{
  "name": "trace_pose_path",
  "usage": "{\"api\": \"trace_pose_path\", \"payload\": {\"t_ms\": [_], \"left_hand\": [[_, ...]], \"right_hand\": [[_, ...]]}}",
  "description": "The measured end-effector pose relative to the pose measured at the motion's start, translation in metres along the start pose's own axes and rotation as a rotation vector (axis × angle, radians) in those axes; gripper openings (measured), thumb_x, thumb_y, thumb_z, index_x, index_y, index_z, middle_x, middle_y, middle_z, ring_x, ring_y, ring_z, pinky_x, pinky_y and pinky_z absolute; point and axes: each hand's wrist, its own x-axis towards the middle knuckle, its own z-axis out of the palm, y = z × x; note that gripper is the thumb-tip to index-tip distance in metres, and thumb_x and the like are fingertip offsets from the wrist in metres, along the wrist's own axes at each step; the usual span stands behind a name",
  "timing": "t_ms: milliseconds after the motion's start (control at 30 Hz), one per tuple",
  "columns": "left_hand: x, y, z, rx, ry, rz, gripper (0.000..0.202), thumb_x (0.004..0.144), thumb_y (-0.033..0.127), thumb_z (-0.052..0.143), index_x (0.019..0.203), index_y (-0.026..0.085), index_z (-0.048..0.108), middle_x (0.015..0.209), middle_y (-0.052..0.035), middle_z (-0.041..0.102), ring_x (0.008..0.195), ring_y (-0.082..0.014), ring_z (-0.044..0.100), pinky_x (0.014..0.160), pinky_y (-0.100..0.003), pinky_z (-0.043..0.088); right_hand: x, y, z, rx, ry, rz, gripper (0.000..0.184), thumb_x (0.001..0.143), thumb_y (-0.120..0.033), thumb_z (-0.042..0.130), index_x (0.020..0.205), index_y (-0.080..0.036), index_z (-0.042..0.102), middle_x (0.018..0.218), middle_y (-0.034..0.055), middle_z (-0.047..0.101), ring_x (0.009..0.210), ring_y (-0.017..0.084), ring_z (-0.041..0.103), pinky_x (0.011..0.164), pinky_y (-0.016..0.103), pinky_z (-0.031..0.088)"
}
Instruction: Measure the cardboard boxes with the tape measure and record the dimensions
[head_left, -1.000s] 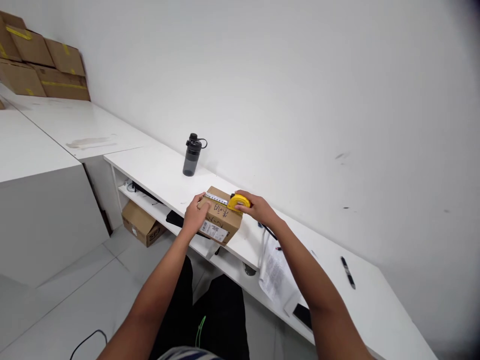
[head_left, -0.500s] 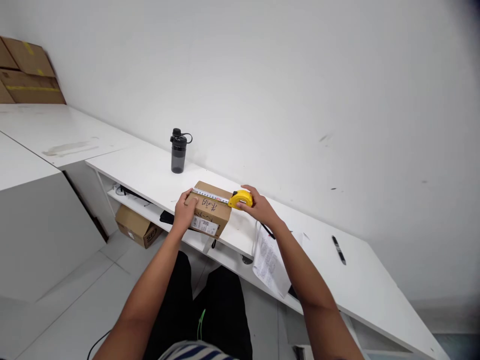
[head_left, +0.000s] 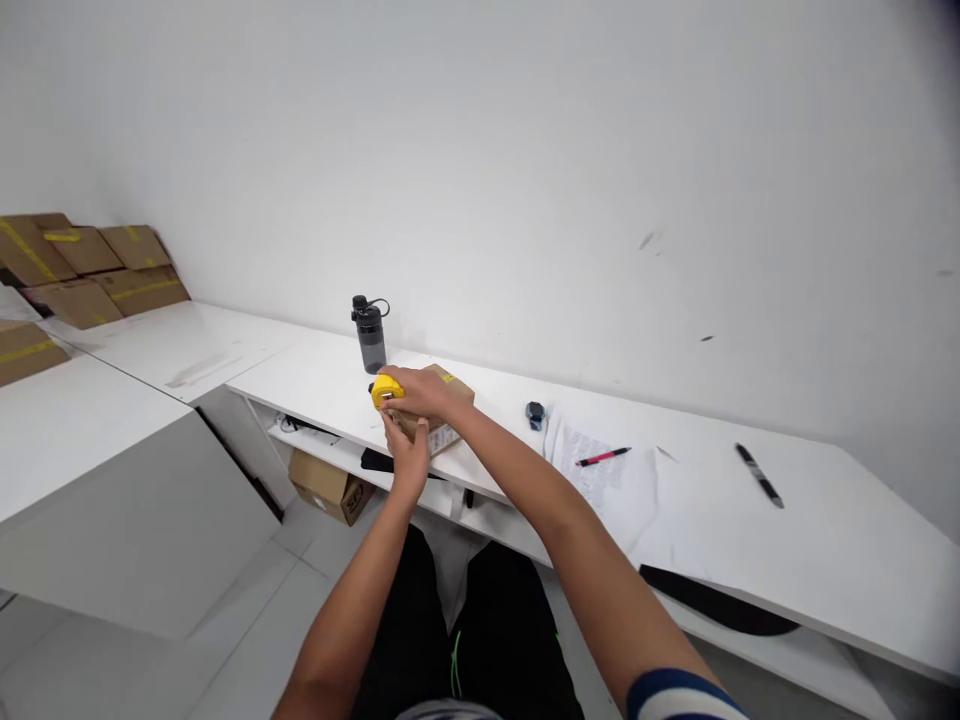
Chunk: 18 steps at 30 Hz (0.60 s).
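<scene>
A small cardboard box (head_left: 459, 386) lies on the white desk in front of me, largely covered by my hands. My right hand (head_left: 426, 392) is closed around a yellow tape measure (head_left: 386, 392) at the box's left end. Just below it, my left hand (head_left: 409, 458) grips the box's near left side, thumb on the cardboard and fingertips close under the tape measure. Whether those fingertips also pinch the blade is hidden; no drawn-out blade shows. A printed label (head_left: 442, 438) is partly visible on the box's near side.
Behind the box stands a dark bottle (head_left: 370, 338). To the right lie a watch (head_left: 535, 414), papers (head_left: 581, 455), a red pen (head_left: 604, 457) and a black pen (head_left: 759, 476). Another carton (head_left: 322, 482) sits below the desk; several boxes (head_left: 142, 288) are stacked far left.
My right hand has carried the tape measure from the box's right end across to its left end. The blade laid over the top no longer shows. The view has shifted, revealing the watch and red pen.
</scene>
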Motion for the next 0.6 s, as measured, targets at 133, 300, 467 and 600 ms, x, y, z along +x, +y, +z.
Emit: {"api": "trace_pose_path", "payload": {"t_ms": [133, 300, 467, 600], "left_hand": [[0.022, 0.009, -0.019, 0.042, 0.160, -0.058, 0.071, 0.092, 0.057, 0.041, 0.150, 0.020, 0.022, 0.159, -0.0164, 0.026, 0.148, -0.0262, 0.025, 0.117, -0.041, 0.029], [0.073, 0.017, -0.030, 0.026, -0.016, 0.013, 0.065, 0.085, 0.049, 0.057, 0.140, 0.019, 0.040, 0.146, -0.0156, 0.046, 0.137, -0.0254, 0.043, 0.111, -0.038, 0.037], [0.078, 0.011, -0.023, 0.018, -0.194, -0.049, 0.090, 0.076, 0.046, 0.070, 0.148, 0.013, 0.028, 0.125, -0.0179, 0.059, 0.106, -0.0234, 0.063, 0.095, -0.038, 0.049], [0.082, 0.009, -0.028, -0.016, -0.249, -0.055, 0.105, 0.072, 0.046, 0.075, 0.154, 0.018, 0.016, 0.117, -0.0134, 0.062, 0.093, -0.0197, 0.066, 0.090, -0.037, 0.050]], "right_hand": [[-0.010, 0.007, -0.010, -0.028, 0.181, 0.250, 0.058, 0.086, -0.057, 0.056, 0.136, -0.030, 0.045, 0.116, 0.0046, 0.069, 0.099, 0.029, 0.065, 0.081, 0.036, 0.048], [-0.019, 0.030, -0.006, 0.053, 0.341, 0.532, 0.066, 0.088, -0.057, 0.051, 0.141, -0.022, 0.034, 0.113, 0.0131, 0.068, 0.098, 0.031, 0.065, 0.080, 0.039, 0.049], [-0.018, 0.040, 0.005, 0.155, 0.288, 0.483, 0.069, 0.088, -0.058, 0.051, 0.141, -0.019, 0.031, 0.105, 0.0126, 0.069, 0.092, 0.029, 0.066, 0.079, 0.037, 0.048], [-0.012, 0.043, 0.009, 0.116, 0.214, 0.300, 0.058, 0.090, -0.050, 0.053, 0.140, -0.025, 0.038, 0.122, 0.0102, 0.063, 0.101, 0.026, 0.063, 0.085, 0.035, 0.046]]}}
